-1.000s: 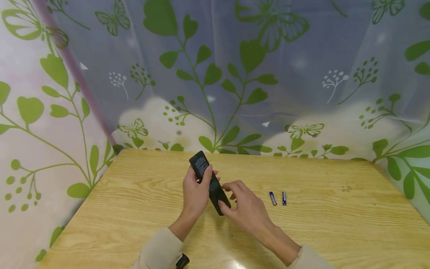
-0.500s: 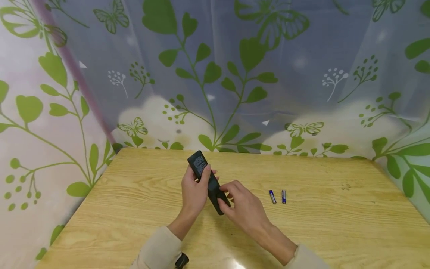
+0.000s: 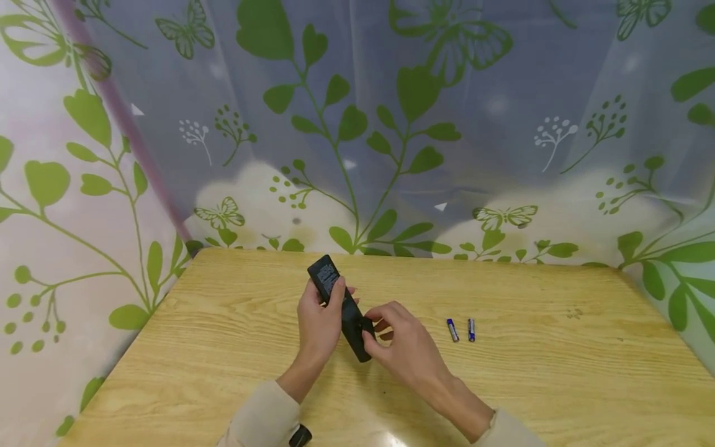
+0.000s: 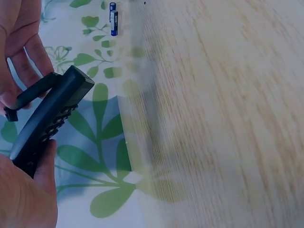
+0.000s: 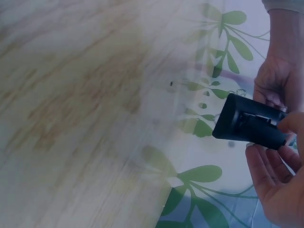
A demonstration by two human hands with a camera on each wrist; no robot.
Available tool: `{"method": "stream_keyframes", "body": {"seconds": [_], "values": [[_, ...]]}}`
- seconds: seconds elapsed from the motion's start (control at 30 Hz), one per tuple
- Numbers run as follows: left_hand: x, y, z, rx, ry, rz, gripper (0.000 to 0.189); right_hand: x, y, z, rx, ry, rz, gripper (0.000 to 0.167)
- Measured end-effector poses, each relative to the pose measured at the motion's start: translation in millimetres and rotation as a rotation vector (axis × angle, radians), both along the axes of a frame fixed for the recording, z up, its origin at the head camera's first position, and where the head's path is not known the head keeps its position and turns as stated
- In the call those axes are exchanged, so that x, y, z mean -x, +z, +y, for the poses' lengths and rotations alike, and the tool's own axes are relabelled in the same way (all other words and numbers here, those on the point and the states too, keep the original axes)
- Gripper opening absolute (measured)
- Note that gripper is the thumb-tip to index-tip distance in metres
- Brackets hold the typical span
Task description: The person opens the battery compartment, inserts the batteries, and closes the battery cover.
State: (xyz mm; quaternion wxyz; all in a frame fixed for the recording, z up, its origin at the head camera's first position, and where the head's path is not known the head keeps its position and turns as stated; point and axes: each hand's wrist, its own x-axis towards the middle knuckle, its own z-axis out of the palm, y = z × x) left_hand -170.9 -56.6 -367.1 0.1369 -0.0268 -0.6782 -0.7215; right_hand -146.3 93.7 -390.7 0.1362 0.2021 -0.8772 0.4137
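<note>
My left hand [image 3: 321, 320] grips a black remote control [image 3: 350, 313], its labelled back turned up and the thumb lying along it. At the lower end, my right hand [image 3: 410, 341] pinches the battery cover [image 4: 33, 92] between thumb and fingers. In the left wrist view the cover stands tilted away from the back of the remote, one end close against it. The right wrist view shows the opened battery compartment [image 5: 256, 121] partly behind the cover. Two blue and silver batteries [image 3: 472, 330] lie side by side on the table, to the right of my right hand.
The wooden table [image 3: 558, 372] runs back to a hanging curtain [image 3: 491, 143] printed with green leaves and butterflies. Another patterned curtain [image 3: 50, 248] borders the left side. A small black object [image 3: 300, 434] shows beside my left sleeve.
The battery cover has come away from the back of the remote control in my right hand. My left hand and the remote have shifted slightly left. The batteries have stayed put.
</note>
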Motion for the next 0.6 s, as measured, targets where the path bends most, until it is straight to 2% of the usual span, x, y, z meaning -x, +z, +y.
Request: {"method": "stream_keyframes", "body": {"seconds": [0.1, 0.23, 0.37, 0.6], "values": [[8.1, -11.5, -2.6, -0.012, 0.001, -0.003, 0.023, 2.3, 1.9, 6, 0.049, -0.008, -0.027, 0.02], [17.2, -24.3, -6.6, -0.032, -0.002, -0.008, 0.027, 9.6, 5.8, 26, 0.069, -0.069, -0.077, 0.021], [17.5, -26.4, -11.2, -0.021, -0.004, -0.02, 0.032, 21.2, 10.6, 58, 0.042, -0.123, -0.118, 0.022], [15.6, -25.0, -15.5, -0.006, -0.01, -0.048, 0.032, 39.4, 16.6, 134, -0.12, -0.252, -0.168, 0.031]]}}
